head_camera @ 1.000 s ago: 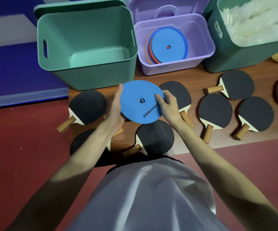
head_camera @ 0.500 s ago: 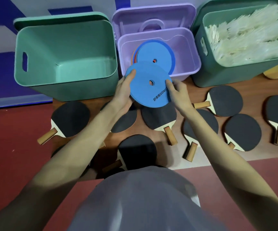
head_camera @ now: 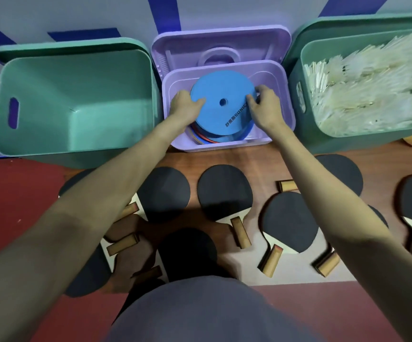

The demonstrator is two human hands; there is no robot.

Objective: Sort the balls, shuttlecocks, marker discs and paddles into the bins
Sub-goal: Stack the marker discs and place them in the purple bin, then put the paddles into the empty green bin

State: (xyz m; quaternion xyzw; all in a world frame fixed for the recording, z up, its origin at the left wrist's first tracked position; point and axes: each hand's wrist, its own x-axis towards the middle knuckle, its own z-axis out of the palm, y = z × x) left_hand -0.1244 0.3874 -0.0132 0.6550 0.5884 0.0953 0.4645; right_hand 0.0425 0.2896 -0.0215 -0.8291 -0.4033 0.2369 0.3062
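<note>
Blue and flat, a round marker disc (head_camera: 221, 104) with a small centre hole and dark printed lettering sits at the upper middle of the frame, held inside the lilac plastic bin (head_camera: 277, 134). The left hand (head_camera: 184, 104) grips its left edge, thumb lying on the top face, and the right hand (head_camera: 261, 104) pinches its right edge with curled fingers. Beneath it, a stack of discs (head_camera: 207, 139) shows blue, red and orange rims. A lilac lid (head_camera: 175, 53) with a moulded handle stands behind the bin. At upper left, a smooth green bin (head_camera: 76, 99) has rounded corners and a slot handle. At upper right, a darker green bin (head_camera: 298, 70) is packed with white feathery shuttlecocks (head_camera: 368, 90). Across the lower half, paddles (head_camera: 224, 191) with matte black rubber faces and pale wooden handles lie flat on a brown wood-grain board (head_camera: 261, 164), bordered by red floor (head_camera: 14, 193).
</note>
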